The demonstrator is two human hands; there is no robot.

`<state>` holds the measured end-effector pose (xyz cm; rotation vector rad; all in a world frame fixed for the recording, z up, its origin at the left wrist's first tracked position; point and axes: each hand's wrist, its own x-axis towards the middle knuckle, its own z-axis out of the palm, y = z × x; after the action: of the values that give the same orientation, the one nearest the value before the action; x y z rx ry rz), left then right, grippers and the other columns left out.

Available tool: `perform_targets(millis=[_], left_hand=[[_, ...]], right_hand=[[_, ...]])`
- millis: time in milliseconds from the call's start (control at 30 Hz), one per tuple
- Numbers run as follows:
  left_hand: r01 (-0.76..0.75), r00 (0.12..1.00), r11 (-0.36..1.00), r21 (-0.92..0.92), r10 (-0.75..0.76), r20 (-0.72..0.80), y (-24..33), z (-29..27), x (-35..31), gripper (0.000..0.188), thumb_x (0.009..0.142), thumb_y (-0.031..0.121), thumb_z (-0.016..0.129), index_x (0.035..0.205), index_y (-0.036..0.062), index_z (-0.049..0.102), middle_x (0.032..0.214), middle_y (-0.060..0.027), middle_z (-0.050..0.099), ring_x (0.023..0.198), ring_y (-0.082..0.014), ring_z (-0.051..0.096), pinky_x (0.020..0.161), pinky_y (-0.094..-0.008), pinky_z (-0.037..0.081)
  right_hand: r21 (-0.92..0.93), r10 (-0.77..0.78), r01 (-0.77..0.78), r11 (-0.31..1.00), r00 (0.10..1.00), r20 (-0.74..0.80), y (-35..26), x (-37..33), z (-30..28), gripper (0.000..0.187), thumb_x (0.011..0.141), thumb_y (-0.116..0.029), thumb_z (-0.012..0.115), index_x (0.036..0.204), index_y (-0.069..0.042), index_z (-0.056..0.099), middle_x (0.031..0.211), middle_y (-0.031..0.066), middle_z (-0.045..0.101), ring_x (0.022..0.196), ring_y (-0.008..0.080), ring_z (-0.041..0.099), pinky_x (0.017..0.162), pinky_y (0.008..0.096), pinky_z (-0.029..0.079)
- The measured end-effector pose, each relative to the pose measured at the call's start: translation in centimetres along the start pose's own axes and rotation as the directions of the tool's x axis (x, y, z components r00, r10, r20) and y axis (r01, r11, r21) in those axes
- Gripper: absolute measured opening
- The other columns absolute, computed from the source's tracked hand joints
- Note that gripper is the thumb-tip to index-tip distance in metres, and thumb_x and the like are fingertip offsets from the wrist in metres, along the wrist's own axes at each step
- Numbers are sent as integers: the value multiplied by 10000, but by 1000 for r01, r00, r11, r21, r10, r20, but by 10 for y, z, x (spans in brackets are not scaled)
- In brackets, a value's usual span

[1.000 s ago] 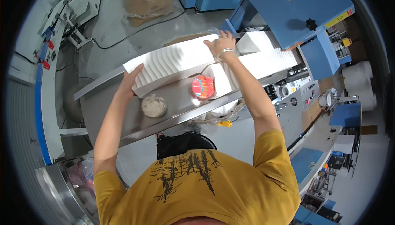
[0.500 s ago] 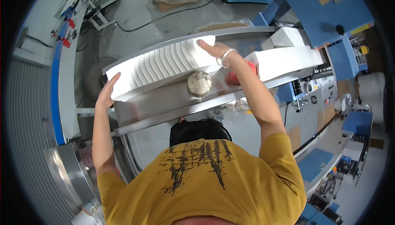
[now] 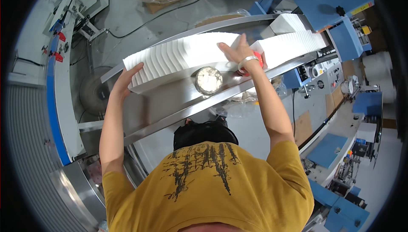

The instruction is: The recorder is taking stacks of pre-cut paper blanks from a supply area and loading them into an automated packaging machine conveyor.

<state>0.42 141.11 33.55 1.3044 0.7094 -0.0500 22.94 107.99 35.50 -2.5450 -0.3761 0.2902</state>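
A long, slightly arched row of stacked white folded paper sheets [image 3: 182,53] runs across a metal trough [image 3: 165,100] in front of me. My left hand [image 3: 126,80] grips its left end, thumb over the top edge. Around the right end, my right hand [image 3: 241,54] presses with thumb and forefinger spread wide; its other fingers are partly hidden. A bracelet circles that wrist. Just below the stack sits a round, clear-topped container [image 3: 208,80] with pale contents. A red object [image 3: 258,61] shows partly behind my right wrist.
More white paper stacks [image 3: 293,49] lie in the trough's right end, beside a blue machine [image 3: 327,7]. A grey machine with a blue edge [image 3: 53,117] stands at left. Clear plastic wrap [image 3: 242,104] lies below the trough, and a cable [image 3: 157,17] crosses the floor beyond.
The paper stack has shifted right, toward the other stacks, with both hands moving along. My right hand's forefinger has spread away from the thumb. The whole view has shifted slightly.
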Motion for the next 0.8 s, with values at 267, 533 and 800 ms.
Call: perform_targets(millis=[267,533,800], left_hand=[[-15,997,999,43,19,-75,-3,-6,-5,806,808,353,725,1423,45,305,1358,-110,463,1223,-232,471,1006,-332,373],[-4,998,999,54,7,-66,1,2,2,810,835,353,698,1447,40,268,1415,-95,413,1292,-223,408,1047,-332,330],[48,994,999,-4,-48,-99,0,-2,-13,791,846,333,690,1446,39,268,1410,-94,424,1294,-222,412,1048,-334,334]], right_hand=[[-367,-180,239,899,965,190,-67,-119,13,887,739,-701,582,1323,-57,405,1127,262,564,989,385,598,702,445,530],[-193,-413,415,889,909,56,-50,-120,-12,775,612,-332,807,1255,-125,427,1132,201,468,1001,374,517,700,454,538],[-247,-338,242,938,791,-510,17,47,-123,737,669,-412,740,1270,-103,445,1100,246,501,990,428,505,769,503,496]])
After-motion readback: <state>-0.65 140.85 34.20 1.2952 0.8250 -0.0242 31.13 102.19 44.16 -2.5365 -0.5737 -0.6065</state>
